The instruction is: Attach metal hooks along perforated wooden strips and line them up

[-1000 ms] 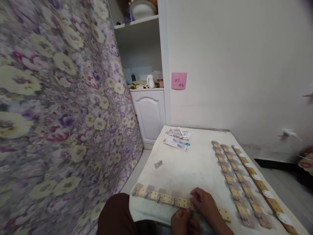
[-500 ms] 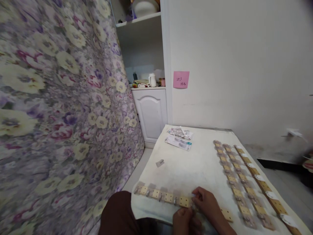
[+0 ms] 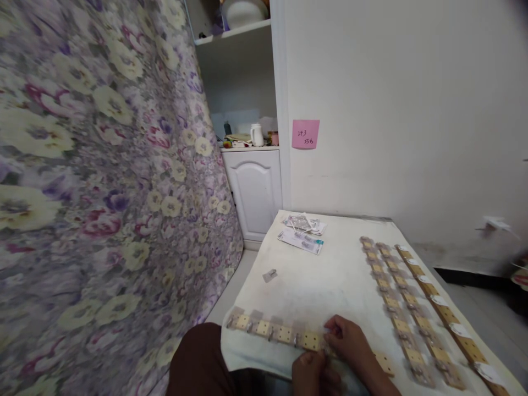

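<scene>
Pale wooden strip (image 3: pixel 310 340) along the surface's (image 3: pixel 322 283) near edge: four metal fittings (image 3: pixel 271 332) seem done, the right end looks bare; between, left hand (image 3: pixel 307 372) and right hand (image 3: pixel 350 342) bunch their fingers, grip untellable.

Big floral curtain (image 3: pixel 103 165) filling left side, lilac and cream blooms everywhere; white cabinet (image 3: pixel 256 190) beside it, arched door panel, open shelves above, white jug (image 3: pixel 256 135) on lower shelf, pale rounded vessel (image 3: pixel 245 14) up top; pink note (image 3: pixel 306 134) stuck on plain white wall (image 3: pixel 396 99); white plug (image 3: pixel 495 224) low at right, dark skirting (image 3: pixel 472 279) over grey floor (image 3: pixel 490 311); pale-covered table (image 3: pixel 322 280), far edge near wall; light soft, fairly even
</scene>
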### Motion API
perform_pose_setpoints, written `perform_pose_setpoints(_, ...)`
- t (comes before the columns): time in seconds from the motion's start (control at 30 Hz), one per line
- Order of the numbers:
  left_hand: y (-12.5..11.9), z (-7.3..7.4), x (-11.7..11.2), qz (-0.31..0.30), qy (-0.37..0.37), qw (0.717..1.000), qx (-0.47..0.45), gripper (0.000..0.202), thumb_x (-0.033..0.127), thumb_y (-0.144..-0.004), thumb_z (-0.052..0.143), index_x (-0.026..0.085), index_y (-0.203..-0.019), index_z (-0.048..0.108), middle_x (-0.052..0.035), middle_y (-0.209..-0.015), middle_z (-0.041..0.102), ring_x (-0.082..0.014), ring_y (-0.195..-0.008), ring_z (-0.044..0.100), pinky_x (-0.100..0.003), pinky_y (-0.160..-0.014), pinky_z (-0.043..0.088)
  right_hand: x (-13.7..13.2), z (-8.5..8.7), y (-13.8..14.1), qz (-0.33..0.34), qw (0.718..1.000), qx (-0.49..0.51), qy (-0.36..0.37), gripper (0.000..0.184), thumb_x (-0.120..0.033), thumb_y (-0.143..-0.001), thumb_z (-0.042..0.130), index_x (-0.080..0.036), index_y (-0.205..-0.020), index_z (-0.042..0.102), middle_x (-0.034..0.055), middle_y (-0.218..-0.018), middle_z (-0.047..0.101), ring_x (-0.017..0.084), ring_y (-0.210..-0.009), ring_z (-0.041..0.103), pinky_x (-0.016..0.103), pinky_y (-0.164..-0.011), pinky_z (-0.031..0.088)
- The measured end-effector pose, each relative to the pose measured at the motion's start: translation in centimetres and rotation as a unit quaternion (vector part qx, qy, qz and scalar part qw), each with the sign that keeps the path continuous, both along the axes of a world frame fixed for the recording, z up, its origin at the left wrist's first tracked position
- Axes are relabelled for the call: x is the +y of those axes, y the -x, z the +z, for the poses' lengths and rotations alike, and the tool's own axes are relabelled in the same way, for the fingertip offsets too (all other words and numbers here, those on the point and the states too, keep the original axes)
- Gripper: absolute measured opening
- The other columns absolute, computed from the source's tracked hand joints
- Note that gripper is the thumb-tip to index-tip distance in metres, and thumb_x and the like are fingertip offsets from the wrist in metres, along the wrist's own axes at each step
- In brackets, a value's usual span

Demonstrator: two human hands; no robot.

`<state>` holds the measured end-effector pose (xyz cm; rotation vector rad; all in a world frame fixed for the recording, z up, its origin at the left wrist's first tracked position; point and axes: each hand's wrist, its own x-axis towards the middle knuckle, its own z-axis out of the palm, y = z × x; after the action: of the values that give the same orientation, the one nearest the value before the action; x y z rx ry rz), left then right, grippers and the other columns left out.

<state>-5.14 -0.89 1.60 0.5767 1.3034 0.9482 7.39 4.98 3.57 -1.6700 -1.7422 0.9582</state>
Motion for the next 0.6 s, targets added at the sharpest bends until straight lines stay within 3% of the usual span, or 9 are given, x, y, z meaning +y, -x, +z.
perform_pose_setpoints(0.2, -0.1, 0.0, 0.2, 0.010, 0.006, 1.000, -0.025, 0.029, 0.046, -0.071, 0.058, 0.020, -0.058, 0.052, -0.0008, -0.038, 0.060, -0.0131, -0.028, 0.048, -0.023, -0.035, 0.028, 0.2, 0.2, 0.0, 0.006, 1.000, -0.005, 0.003, 0.018, -0.014, -0.061, 0.052, -0.019, -0.075, 0.062, -0.0015, -0.063, 0.063, 0.014, -0.062, 0.058, 0.022, -0.059, 0.040)
perform_pose_setpoints(0.47, 0.2, 2.2, 0.1, -0.022, 0.007, 0.999, 0.040, 0.033, 0.048, -0.072, 0.059, 0.019, -0.056, 0.055, -0.0026, -0.041, 0.062, -0.0173, -0.037, 0.055, -0.027, -0.043, 0.041, 0.5, -0.2, 0.0, 0.011, 1.000, -0.007, 0.016, 0.017, -0.011, -0.060, 0.051, -0.019, -0.073, 0.060, -0.0036, -0.059, 0.060, 0.013, -0.059, 0.055, 0.021, -0.055, 0.037)
perform_pose_setpoints(0.6, 0.3, 2.1, 0.3, -0.024, 0.016, 0.998, 0.057, 0.034, 0.048, -0.071, 0.060, 0.019, -0.053, 0.055, -0.0026, -0.040, 0.060, -0.0173, -0.037, 0.054, -0.028, -0.044, 0.043, 0.8, -0.5, -0.1, 0.026, 0.999, -0.007, 0.025, 0.017, -0.011, -0.059, 0.052, -0.018, -0.073, 0.060, -0.0041, -0.059, 0.058, 0.012, -0.058, 0.054, 0.021, -0.056, 0.036)
